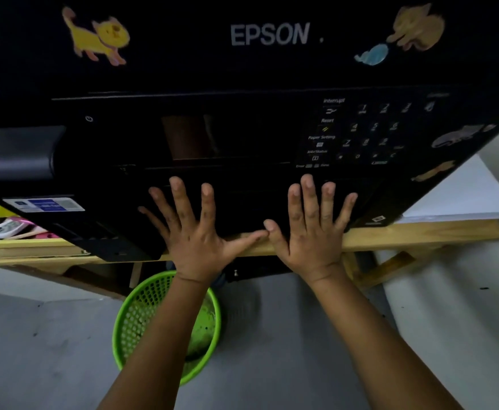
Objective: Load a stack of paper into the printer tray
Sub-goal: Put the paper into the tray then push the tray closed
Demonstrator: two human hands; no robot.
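A large black Epson printer (pixel 242 69) with cat stickers fills the upper half of the head view. Its dark lower front panel (pixel 242 205), where the tray sits, faces me. My left hand (pixel 195 232) lies flat on that panel with fingers spread wide. Beside it my right hand (pixel 313 232) presses flat the same way, the two thumbs touching at the middle. Neither hand holds anything. A white stack of paper (pixel 461 190) lies on the table to the right of the printer.
The printer stands on a light wooden table (pixel 420 233). A green mesh bin (pixel 165 324) sits on the grey floor below my left forearm. Small items, white and pink, lie on a shelf (pixel 11 229) at the left. The keypad (pixel 372 131) is on the printer's right.
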